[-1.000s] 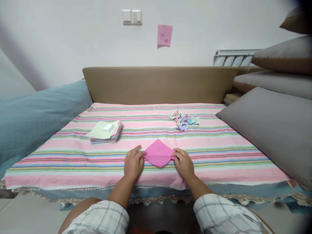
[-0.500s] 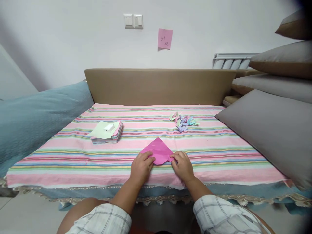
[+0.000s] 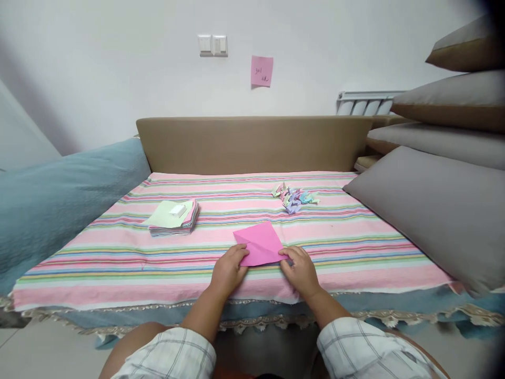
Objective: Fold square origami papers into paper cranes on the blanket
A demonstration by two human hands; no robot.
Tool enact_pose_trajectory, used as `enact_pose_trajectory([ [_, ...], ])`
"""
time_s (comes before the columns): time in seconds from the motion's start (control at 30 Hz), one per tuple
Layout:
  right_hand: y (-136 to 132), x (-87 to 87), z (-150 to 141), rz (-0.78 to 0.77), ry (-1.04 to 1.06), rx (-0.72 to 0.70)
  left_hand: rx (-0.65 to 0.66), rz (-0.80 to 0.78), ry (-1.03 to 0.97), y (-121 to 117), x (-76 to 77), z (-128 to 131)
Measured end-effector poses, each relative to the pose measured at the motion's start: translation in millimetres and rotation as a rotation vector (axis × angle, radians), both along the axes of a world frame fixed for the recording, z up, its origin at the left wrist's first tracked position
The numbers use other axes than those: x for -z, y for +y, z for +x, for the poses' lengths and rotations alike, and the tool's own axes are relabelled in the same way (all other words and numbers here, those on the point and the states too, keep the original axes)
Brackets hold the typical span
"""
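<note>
A square-looking sheet of bright pink paper (image 3: 261,243) with a crease across it is held near the front edge of the striped cloth. My left hand (image 3: 229,269) pinches its lower left corner between thumb and fingers. At the lower right corner, my right hand (image 3: 300,269) grips the paper the same way. Beyond the right hand lies a cluster of small folded paper pieces (image 3: 294,200) in purple, green, pink and blue. Farther left sits a stack of coloured paper (image 3: 171,223), topped by a pale green sheet and a small white object (image 3: 178,210).
The striped cloth (image 3: 118,247) covers the seat, with a brown backrest (image 3: 252,145) behind. A blue-covered armrest (image 3: 71,195) bounds the left. Grey cushions (image 3: 418,210) are piled on the right. A pink note (image 3: 262,71) and light switches (image 3: 212,45) are on the wall.
The pink paper has turned from a point-up shape with its lower edge folded to a flatter, squarer sheet. Both hands keep hold of it. The camera view has tilted slightly up.
</note>
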State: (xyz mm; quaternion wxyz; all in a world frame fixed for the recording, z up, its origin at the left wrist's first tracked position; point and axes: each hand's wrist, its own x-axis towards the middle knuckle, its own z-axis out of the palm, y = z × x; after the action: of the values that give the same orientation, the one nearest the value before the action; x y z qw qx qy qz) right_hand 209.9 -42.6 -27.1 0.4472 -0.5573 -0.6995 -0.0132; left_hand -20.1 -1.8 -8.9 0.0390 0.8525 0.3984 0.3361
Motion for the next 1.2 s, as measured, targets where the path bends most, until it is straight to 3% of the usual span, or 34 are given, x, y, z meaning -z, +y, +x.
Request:
enact_pose_trajectory([
  [0.2, -21.6, -16.2, -5.8, -0.088, -0.226, -0.071, 0.073, -0.099, 0.043, 12.0, 5.5, -14.4],
  [0.37, -26.9, -42.4, -8.0, -0.15, -0.389, -0.294, 0.248, -0.107, 0.135, 27.9, -14.5, -14.1],
  [0.47, -18.1, -47.9, -1.6, -0.243, -0.429, -0.439, 0.301, -0.118, 0.196, 36.4, -25.2, -19.4],
  [0.67, 13.0, -26.4, 12.8, -0.377, -0.351, -0.377, 0.279, -0.214, 0.196, 39.9, -21.0, -37.0],
  [0.87, 29.3, -4.4, 19.5, -0.31, -0.218, -0.355, 0.211, -0.156, 0.152, 32.0, -7.3, -40.4],
  [1.2, 36.5, 6.8, 19.4, -0.16, -0.203, -0.231, 0.266, -0.157, 0.158, 38.0, -14.3, -37.1],
])
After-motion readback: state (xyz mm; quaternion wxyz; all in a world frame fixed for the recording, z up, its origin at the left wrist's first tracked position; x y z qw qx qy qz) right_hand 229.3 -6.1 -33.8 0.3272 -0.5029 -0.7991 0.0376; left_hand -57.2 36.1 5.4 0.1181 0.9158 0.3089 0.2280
